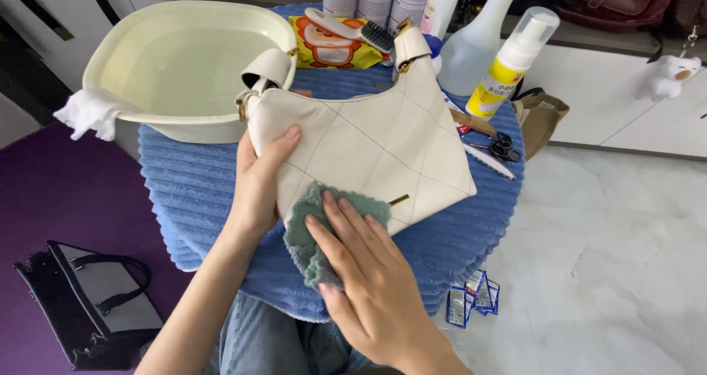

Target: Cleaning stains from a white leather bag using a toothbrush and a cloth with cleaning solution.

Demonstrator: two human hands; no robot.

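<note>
**Soft bag, pinned and wiped on the towel**

The bag lies flat on the blue towel that covers the bench, its upper end touching the basin. I judge it light and soft: the quilted panel looks like padded leather or an imitation, so it should give under pressure and slide easily on its smooth face. The towel beneath probably keeps it from skating. The metal fittings at the strap ends are the only hard parts, and the pale surface would mark readily.

My left hand has its grip closed lightly over the bag's left edge, thumb on top, fingers tucked out of sight below. That edge, or the strap root by the gold ring, seems the safest place to hold; the middle of the panel would only dent. My right hand lies flat, fingers spread, pressing a green cloth against the bag's lower corner; it clamps nothing.

The bag is cream-white, stitched in large diamonds, with a small gold bar near the bottom edge and a wide strap folded back at each end. Behind it stand spray bottles, a brush and scissors.
</note>
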